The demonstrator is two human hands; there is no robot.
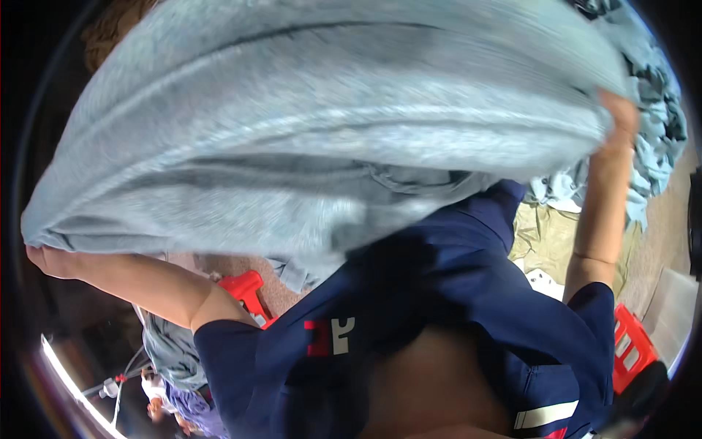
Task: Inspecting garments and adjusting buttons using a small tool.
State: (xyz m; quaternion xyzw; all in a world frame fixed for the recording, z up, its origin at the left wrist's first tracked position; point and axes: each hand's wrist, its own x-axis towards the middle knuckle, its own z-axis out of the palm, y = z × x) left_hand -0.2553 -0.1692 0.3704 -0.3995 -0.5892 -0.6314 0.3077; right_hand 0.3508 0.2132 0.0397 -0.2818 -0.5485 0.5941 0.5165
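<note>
A large light-grey knit garment (351, 95) stretches across the upper part of the head view, smeared by motion. A curved, neckband-like edge shows near its lower middle, but I cannot tell exactly what kind of garment it is. At the far left, my left hand (50, 262) is closed on one lower corner, with its fingertips mostly behind the cloth. My right hand (620, 121), blurred, grips the opposite side at the right. Between both hands the cloth is spread wide and raised in front of my navy shirt (453, 249).
Blue-grey clothes (658, 132) lie heaped at the right, above a khaki garment (537, 238). Red plastic pieces (245, 289) appear on both sides of me. A translucent bin (671, 311) stands at the right edge. Grey cloth (174, 351) and purple cloth (194, 410) lie at lower left.
</note>
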